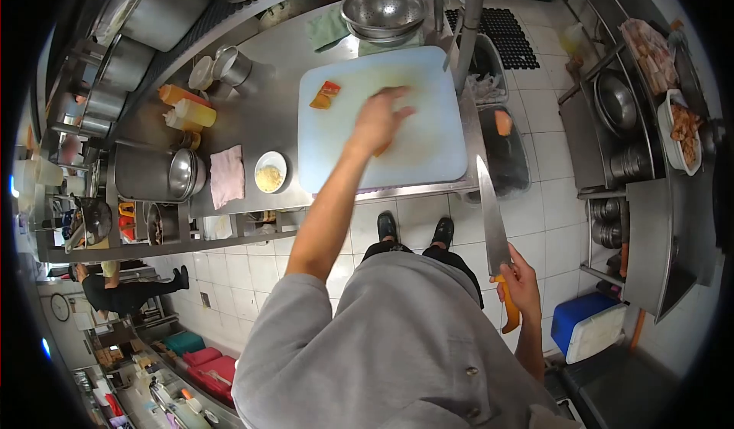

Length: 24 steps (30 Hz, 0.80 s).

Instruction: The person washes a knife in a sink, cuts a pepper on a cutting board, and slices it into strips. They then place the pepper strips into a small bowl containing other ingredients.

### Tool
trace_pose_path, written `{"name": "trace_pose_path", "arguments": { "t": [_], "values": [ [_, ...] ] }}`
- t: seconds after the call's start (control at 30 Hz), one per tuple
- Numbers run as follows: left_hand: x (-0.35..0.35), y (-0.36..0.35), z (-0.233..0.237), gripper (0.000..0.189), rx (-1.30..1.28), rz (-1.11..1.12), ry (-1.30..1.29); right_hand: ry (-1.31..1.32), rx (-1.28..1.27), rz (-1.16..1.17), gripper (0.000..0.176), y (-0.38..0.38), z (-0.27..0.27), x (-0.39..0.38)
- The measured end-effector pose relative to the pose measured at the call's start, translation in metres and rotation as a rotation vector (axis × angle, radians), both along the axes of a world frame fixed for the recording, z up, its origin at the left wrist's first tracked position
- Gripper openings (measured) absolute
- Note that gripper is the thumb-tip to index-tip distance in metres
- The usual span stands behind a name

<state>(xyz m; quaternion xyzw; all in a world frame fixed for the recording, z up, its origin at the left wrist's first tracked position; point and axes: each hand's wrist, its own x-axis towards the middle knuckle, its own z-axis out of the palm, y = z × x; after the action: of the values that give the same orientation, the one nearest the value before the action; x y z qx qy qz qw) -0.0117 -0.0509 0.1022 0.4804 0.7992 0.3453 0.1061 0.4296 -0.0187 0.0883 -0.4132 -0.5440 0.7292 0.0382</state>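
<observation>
My left hand (378,121) reaches over the large white cutting board (325,154), slightly blurred. Its fingers are stretched out with the thumb apart, and nothing shows in them. A small orange piece of food (381,149) lies beside its wrist, partly hidden. Farther left on the board sit red and orange pieces (325,95), perhaps bell pepper. Off the board's right side, my right hand (521,282) is closed round the yellow handle of a chef's knife (493,215). The long blade points up, away from me, above the floor.
Left of the board are a small white bowl (271,172) of pale chopped food and a pink cloth (227,177). Metal colanders (382,10) stand behind it. An open bin (514,157) is at the right, below the counter edge. Another person (126,295) stands at far left.
</observation>
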Motion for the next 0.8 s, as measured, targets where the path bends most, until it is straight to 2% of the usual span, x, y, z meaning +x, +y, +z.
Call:
{"name": "trace_pose_path", "arguments": {
  "t": [0.03, 0.1, 0.2, 0.23, 0.33, 0.43, 0.47, 0.53, 0.6, 0.63, 0.73, 0.8],
  "values": [
    [-0.022, -0.019, -0.016, 0.051, -0.088, 0.053, 0.291, 0.010, 0.044, 0.035, 0.056, 0.001, 0.000, 0.001],
    [-0.027, -0.043, -0.010, 0.054, -0.462, 0.206, 0.045, 0.030, 0.134, 0.102, 0.059, 0.003, -0.001, 0.000],
    [-0.032, -0.057, -0.025, 0.045, -0.476, 0.143, -0.160, 0.067, 0.812, 0.311, 0.061, 0.026, -0.014, -0.037],
    [-0.031, -0.057, -0.019, 0.034, -0.471, 0.131, -0.210, 0.069, 0.826, 0.338, 0.061, 0.037, -0.010, -0.056],
    [-0.057, -0.075, -0.004, 0.028, -0.228, 0.160, -0.231, 0.010, 0.921, 0.370, 0.055, 0.061, -0.004, -0.123],
    [-0.076, -0.093, 0.051, 0.025, -0.078, 0.320, -0.055, -0.068, 1.031, 0.354, 0.052, 0.063, -0.032, -0.186],
    [-0.082, -0.099, 0.060, 0.023, 0.010, 0.353, -0.045, -0.086, 0.896, 0.363, 0.051, 0.049, -0.045, -0.195],
    [-0.081, -0.101, 0.090, 0.022, 0.010, 0.404, -0.028, -0.096, 0.691, 0.524, 0.049, 0.002, -0.030, -0.209],
    [-0.083, -0.106, 0.095, 0.021, 0.014, 0.418, -0.022, 0.069, 0.953, 0.950, 0.045, -0.056, -0.032, -0.196],
    [-0.088, -0.106, 0.093, 0.021, 0.020, 0.404, -0.019, 0.241, 0.907, 0.973, 0.044, -0.079, -0.035, -0.189],
    [-0.093, -0.106, 0.085, 0.019, 0.001, 0.348, -0.004, 0.251, 0.642, 1.111, 0.044, -0.080, 0.002, -0.188],
    [-0.096, -0.103, 0.075, 0.019, -0.025, 0.325, -0.015, 0.265, 0.748, 0.834, 0.049, -0.053, -0.012, -0.173]
  ]
}}
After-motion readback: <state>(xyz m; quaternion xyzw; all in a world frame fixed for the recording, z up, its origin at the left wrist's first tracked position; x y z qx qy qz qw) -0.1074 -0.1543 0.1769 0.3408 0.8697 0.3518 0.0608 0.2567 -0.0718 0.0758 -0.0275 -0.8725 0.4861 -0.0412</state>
